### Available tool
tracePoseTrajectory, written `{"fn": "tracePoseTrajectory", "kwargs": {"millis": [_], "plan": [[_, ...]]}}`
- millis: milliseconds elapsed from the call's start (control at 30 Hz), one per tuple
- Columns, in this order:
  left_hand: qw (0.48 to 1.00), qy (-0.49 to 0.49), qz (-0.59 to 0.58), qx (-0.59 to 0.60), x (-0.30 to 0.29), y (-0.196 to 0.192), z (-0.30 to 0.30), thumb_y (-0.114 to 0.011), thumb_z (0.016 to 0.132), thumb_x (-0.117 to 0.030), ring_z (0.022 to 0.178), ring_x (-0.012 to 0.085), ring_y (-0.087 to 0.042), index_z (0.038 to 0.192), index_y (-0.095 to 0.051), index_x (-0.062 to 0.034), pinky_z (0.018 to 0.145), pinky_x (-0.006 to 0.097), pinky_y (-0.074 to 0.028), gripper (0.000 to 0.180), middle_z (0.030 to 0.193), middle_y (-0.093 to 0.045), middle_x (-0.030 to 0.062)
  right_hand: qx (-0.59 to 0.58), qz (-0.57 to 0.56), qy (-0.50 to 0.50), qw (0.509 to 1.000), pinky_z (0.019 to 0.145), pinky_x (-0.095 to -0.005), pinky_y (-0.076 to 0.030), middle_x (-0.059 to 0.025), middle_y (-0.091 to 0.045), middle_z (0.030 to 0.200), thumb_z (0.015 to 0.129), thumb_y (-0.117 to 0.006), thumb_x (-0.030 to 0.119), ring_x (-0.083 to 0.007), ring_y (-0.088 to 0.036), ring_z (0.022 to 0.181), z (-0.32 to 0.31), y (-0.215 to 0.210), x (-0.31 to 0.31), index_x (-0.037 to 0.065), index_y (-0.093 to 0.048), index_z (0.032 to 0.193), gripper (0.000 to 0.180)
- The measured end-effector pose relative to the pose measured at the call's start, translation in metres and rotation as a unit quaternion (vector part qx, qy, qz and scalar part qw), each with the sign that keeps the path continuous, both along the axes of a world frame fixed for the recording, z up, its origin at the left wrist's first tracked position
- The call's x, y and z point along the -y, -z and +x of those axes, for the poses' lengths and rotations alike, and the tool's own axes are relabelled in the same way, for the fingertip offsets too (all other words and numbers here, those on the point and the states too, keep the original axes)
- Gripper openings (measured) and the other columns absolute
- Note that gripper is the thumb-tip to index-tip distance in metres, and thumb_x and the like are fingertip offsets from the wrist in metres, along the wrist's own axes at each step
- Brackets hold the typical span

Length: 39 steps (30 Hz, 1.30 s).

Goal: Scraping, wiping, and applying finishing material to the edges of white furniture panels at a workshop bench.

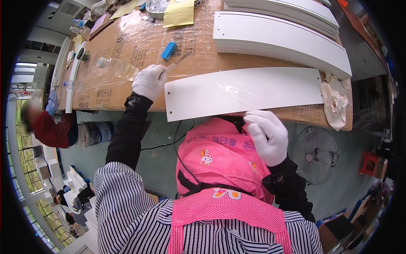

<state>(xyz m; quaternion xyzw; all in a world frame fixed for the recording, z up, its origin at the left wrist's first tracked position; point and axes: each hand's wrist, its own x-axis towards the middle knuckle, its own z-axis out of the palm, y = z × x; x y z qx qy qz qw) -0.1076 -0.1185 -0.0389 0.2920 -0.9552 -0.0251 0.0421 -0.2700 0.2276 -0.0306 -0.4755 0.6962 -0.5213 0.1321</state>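
Clamping thin tool [178,62] in left hand [149,81]; curling right hand [267,136] by near edge of white panel [245,91], cannot tell grip.

Left gloved fingers [159,72] grip thin tool [178,61]; right fingers [259,118] near white panel [270,86] on table [131,40].
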Motion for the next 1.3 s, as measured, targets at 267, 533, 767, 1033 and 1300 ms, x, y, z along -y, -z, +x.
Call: {"fn": "tracePoseTrajectory", "kwargs": {"millis": [267,533,767,1033,1300], "plan": [[0.933,0.058,0.299,-0.189,-0.185,-0.001,0.036,-0.071,0.089,-0.009,0.061,0.0169,-0.063,0.093,-0.073,-0.0009,0.060,0.032,-0.050,0.009,0.071,-0.063,0.0123,0.484,-0.041,0.000,0.874,0.088,-0.0274,-0.053,-0.0098,-0.073,0.103,0.110,-0.053,0.024,-0.0129,-0.067,0.094,0.080,0.012,0.070,-0.006,-0.064,0.122,0.034],[0.613,-0.310,0.665,-0.294,-0.077,0.089,0.094,-0.056,0.106,-0.047,0.055,0.0102,-0.056,0.108,-0.065,-0.0014,0.042,0.021,-0.039,0.046,0.080,-0.067,0.0066,0.445,-0.062,0.224,0.865,0.043,-0.0196,-0.038,-0.0018,-0.061,0.073,0.111,-0.045,0.018,-0.0034,-0.046,0.047,-0.008,0.050,-0.050,0.001,-0.054,0.127,0.025],[0.574,-0.234,0.752,-0.223,-0.137,0.106,0.127,-0.066,0.099,-0.034,0.062,0.0174,-0.066,0.114,-0.065,0.0034,0.057,0.028,-0.053,0.041,0.084,-0.071,0.0103,0.355,0.000,0.406,0.842,0.043,-0.0167,-0.035,0.0017,-0.061,0.084,0.107,-0.054,0.016,-0.0021,-0.054,0.055,-0.033,0.070,-0.109,0.003,-0.059,0.136,0.032],[0.502,-0.189,0.830,-0.155,-0.179,0.132,0.128,-0.061,0.102,-0.037,0.115,0.0264,-0.067,0.143,-0.050,-0.0013,0.092,0.039,-0.058,0.056,0.129,-0.066,0.0149,0.288,0.020,0.395,0.872,0.049,-0.0183,-0.041,-0.0004,-0.065,0.095,0.105,-0.058,0.013,-0.0013,-0.053,0.059,0.011,0.073,-0.104,0.001,-0.065,0.134,0.033],[0.482,-0.168,0.856,-0.084,-0.221,0.092,0.118,-0.060,0.098,-0.043,0.070,0.0290,-0.074,0.142,-0.043,0.0050,0.042,0.035,-0.057,0.068,0.112,-0.068,0.0224,0.004,0.150,0.407,0.901,0.064,-0.0335,-0.050,-0.0099,-0.063,0.084,0.097,-0.069,0.011,-0.0191,-0.062,0.069,0.025,0.069,-0.120,0.006,-0.072,0.128,0.032]]}}
